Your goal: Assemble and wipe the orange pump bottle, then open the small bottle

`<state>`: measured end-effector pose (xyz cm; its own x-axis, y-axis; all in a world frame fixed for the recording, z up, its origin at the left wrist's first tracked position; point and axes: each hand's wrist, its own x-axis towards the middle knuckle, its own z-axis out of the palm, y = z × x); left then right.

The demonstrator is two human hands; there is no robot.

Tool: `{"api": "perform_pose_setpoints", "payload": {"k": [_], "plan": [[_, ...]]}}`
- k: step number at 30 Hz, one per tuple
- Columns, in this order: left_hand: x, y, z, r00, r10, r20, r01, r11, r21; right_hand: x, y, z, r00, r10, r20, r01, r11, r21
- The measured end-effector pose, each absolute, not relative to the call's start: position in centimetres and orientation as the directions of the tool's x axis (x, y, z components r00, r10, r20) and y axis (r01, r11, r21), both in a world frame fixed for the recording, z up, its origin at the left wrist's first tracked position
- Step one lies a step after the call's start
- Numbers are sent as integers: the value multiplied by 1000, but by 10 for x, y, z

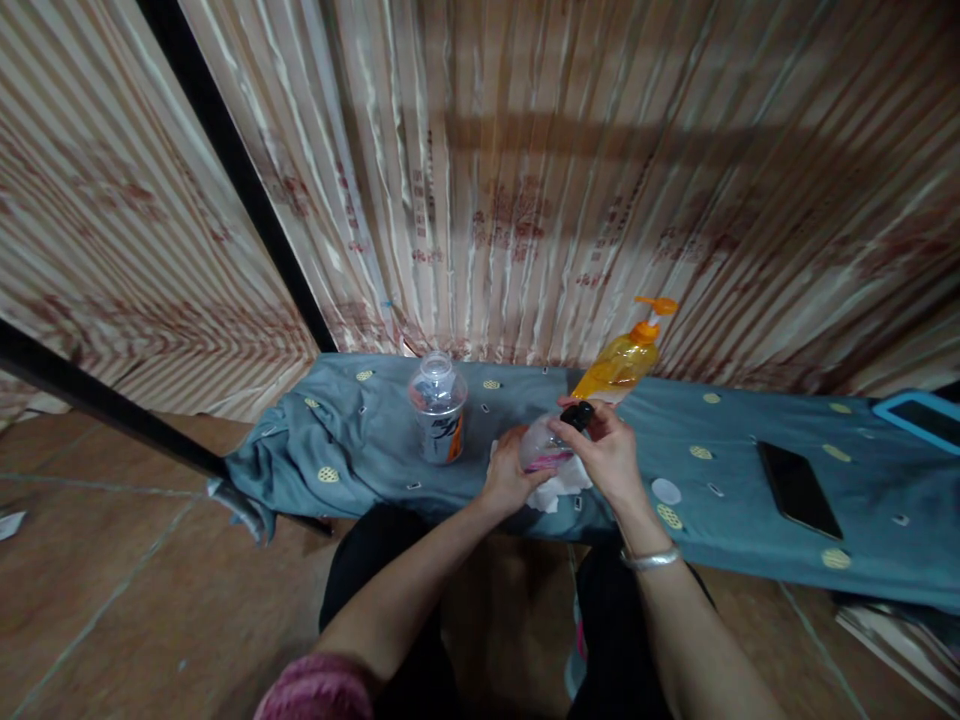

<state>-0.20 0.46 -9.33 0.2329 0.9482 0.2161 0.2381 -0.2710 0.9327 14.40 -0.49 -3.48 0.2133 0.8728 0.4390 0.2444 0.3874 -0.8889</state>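
In the head view my left hand [512, 473] is wrapped round the body of a small clear bottle [540, 445] with a little pink at its bottom. My right hand [611, 455] has its thumb and fingers closed on the bottle's black top [577, 415]; whether the top is loose I cannot tell. The bottle leans slightly. A crumpled white tissue [555, 490] lies beneath it. Just behind my right hand, a clear pump bottle [619, 365] of orange-yellow liquid stands tilted, its base hidden. Left of my hands a capless clear plastic bottle [440, 420] stands upright.
A grey-green patterned cloth [360, 400] covers the narrow bench. To the right lie a white disc [666, 491], a black phone [799, 490] and a blue-framed device [922, 418]. Striped curtains [510, 200] hang behind, with a dark pole [240, 180] at the left.
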Motion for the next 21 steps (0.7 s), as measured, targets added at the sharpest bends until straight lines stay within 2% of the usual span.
{"api": "perform_pose_setpoints", "payload": {"k": [7, 14, 17, 21], "plan": [[-6, 9, -97, 212, 959, 189, 180, -228, 957, 140, -3, -30, 106, 909, 404, 224, 374, -900], [-10, 14, -105, 242, 952, 186, 85, -212, 974, 150, 4, -20, -124, 932, 341, 219, 361, -906], [-9, 15, -111, 247, 945, 214, 20, -226, 974, 154, 8, -10, -106, 927, 359, 285, 374, -882], [-8, 16, -113, 238, 947, 214, 4, -221, 975, 154, 10, 6, 9, 917, 400, 489, 344, -801]]}}
